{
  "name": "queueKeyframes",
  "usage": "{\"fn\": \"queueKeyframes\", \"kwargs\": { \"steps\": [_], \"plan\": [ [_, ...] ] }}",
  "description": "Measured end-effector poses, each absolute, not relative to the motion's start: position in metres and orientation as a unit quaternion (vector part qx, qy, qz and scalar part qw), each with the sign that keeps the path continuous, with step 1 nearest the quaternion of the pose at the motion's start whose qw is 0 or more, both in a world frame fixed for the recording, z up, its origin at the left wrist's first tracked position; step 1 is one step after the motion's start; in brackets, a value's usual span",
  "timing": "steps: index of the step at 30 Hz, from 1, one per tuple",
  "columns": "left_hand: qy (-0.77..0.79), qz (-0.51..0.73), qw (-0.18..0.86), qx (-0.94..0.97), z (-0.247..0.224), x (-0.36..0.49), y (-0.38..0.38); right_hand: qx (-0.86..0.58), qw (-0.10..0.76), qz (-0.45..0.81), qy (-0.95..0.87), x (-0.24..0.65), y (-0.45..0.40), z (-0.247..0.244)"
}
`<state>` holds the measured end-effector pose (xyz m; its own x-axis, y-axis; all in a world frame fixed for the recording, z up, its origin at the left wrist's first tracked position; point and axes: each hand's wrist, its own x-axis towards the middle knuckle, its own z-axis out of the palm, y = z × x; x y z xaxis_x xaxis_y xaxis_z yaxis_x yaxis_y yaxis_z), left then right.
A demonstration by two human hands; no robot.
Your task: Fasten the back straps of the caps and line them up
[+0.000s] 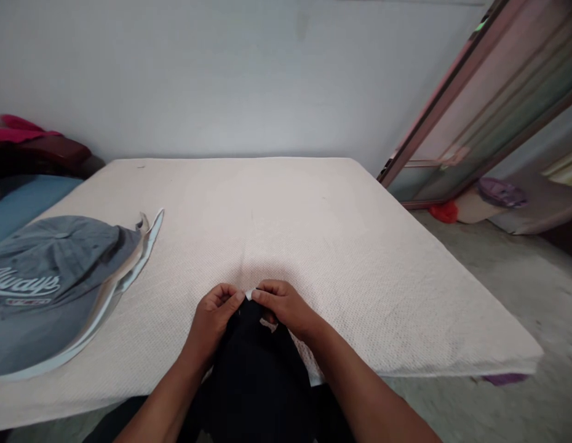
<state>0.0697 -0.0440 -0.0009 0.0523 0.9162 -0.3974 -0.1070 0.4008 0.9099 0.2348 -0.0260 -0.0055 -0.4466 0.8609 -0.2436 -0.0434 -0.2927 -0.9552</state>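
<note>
The left hand (216, 312) reaches in from below with its bare forearm slanting up and inward. Its fingers are curled under and its thumb is laid over them, the tip directed toward the other hand, in a closed pinch on the top edge of a soft, plain black fabric piece (262, 375). The right hand (286, 307) mirrors it from the other side: forearm angled inward, fingers bent, thumb pointing at the left thumb and pressed down on the same edge. The two thumbs nearly meet, and just between their tips shows a small white tag-like strip (249, 295); it is too small to tell whether it bears writing. The black fabric hangs from between both hands, over the near edge of the table toward the wearer. Right under the right hand's fingers, a small pale ragged scrap (269, 324) shows against the black.

Well to the left of the left hand lies a faded grey fabric cap (69, 246) with a pale blue-white rim. White raised script on it appears to read "Always", its first letter at the edge of view; beneath sits a small narrow patch whose reddish lettering is too small to read. Beneath and beyond both hands spreads the table (286, 209), under a cream textured cloth, up to a pale grey wall (212, 80).
</note>
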Motion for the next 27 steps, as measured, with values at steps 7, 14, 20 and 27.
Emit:
{"fn": "queueKeyframes", "kwargs": {
  "steps": [7, 14, 20, 27],
  "plan": [
    [0.545, 0.384, 0.678, 0.31, -0.006, 0.064, -0.042, -0.444, 0.362, 0.638, -0.515, 0.225, -0.029, -0.01],
    [0.573, 0.351, 0.631, 0.387, -0.003, 0.063, -0.047, -0.484, 0.366, 0.621, -0.497, 0.218, -0.028, -0.019],
    [0.516, 0.374, 0.715, 0.286, 0.0, 0.059, -0.05, -0.441, 0.373, 0.662, -0.478, 0.221, -0.029, -0.012],
    [0.501, 0.368, 0.731, 0.28, 0.004, 0.057, -0.049, -0.406, 0.333, 0.685, -0.506, 0.226, -0.03, -0.008]
  ]
}}
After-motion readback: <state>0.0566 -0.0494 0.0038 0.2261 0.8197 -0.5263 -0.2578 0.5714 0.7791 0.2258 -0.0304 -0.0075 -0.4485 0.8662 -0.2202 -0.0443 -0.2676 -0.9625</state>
